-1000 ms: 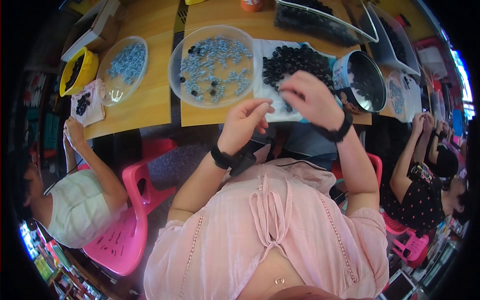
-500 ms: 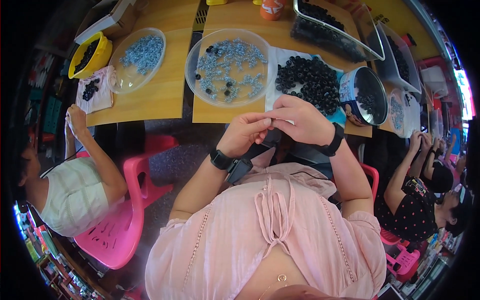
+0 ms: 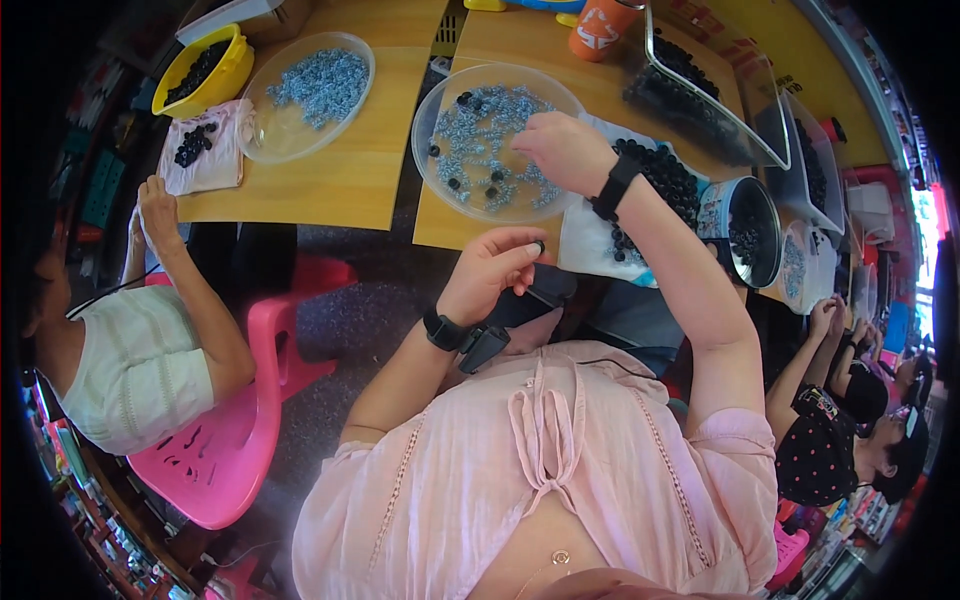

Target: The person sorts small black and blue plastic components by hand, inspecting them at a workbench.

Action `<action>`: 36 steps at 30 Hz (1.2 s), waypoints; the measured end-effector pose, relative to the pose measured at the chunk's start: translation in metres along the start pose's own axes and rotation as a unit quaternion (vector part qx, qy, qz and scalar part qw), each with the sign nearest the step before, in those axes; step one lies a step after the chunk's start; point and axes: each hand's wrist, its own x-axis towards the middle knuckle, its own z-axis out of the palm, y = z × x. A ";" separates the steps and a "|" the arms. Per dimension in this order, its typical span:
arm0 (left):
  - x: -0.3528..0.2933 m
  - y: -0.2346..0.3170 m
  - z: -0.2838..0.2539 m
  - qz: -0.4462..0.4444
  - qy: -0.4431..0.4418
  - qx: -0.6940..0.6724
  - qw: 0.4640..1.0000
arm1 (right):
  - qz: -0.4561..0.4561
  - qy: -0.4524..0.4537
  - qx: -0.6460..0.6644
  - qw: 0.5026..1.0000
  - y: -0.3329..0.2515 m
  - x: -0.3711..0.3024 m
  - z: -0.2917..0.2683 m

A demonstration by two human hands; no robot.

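Observation:
Between the thumb and fingertips of my left hand (image 3: 492,272) is a small round black piece (image 3: 540,247), held just off the table's front edge. My right hand (image 3: 568,153) reaches over the round clear plastic tray (image 3: 428,185), its fingers drawn together. Whatever lies between those fingertips is too small to make out. Many tiny blue translucent pieces (image 3: 487,133) are scattered across the tray, with several black round pieces among them. Beside my right wrist, a heap of black ring-shaped pieces (image 3: 660,185) lies on a white cloth (image 3: 590,240), partly behind my forearm.
A round tin (image 3: 712,215) and a clear bin (image 3: 765,150), both with black pieces, stand at the right. An orange cup (image 3: 603,30) is at the back. On the left table are a yellow basket (image 3: 235,75) and another round tray (image 3: 262,148). People sit on both sides.
My hands have parted. The right one has moved up and over the tray, while the left keeps the black piece near its former place. The view has shifted slightly.

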 end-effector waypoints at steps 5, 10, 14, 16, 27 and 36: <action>0.003 0.004 -0.003 0.054 -0.033 -0.044 0.997 | -0.016 -0.027 -0.014 0.999 0.004 0.010 0.009; 0.004 0.004 -0.004 0.077 -0.058 -0.090 0.991 | 0.003 0.060 0.109 0.992 -0.008 -0.009 -0.011; 0.004 0.006 0.004 0.080 -0.071 -0.109 0.988 | 0.182 0.098 0.437 0.876 -0.038 -0.056 -0.032; 0.005 0.005 0.006 0.077 -0.079 -0.117 0.987 | 0.208 0.082 0.501 0.836 -0.059 -0.077 -0.045; 0.010 -0.003 0.042 0.024 -0.112 -0.074 0.991 | 0.115 0.296 0.414 0.853 -0.085 -0.141 -0.038; 0.004 -0.004 0.073 0.046 -0.122 0.024 0.991 | 0.130 0.354 0.500 0.780 -0.084 -0.181 -0.044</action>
